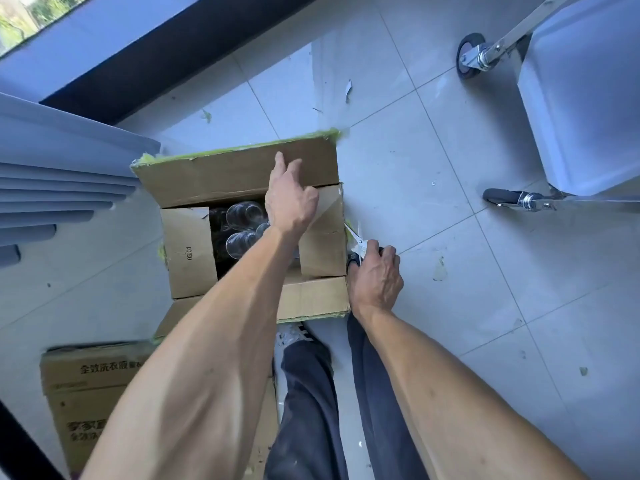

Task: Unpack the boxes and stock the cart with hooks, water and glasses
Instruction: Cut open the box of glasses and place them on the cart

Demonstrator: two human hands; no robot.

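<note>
Unpacking step: left hand (289,199), fingers relaxed, spreads the brown cardboard box's (188,252) flaps; right hand (375,278) grasps steel scissors (356,242). Next, lift out the clear glasses (242,226).

A tiled indoor storeroom or service area — cardboard boxes (239,216), wheeled cart (568,98), window-side floor (450,306).

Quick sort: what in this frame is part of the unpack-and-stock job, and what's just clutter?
Part of the job:
open cardboard box
glasses inside it
scissors in the right hand
left hand at the far flap
cart

Lying about:
printed box, closed
tape scraps on the floor
grey slats at left
</note>
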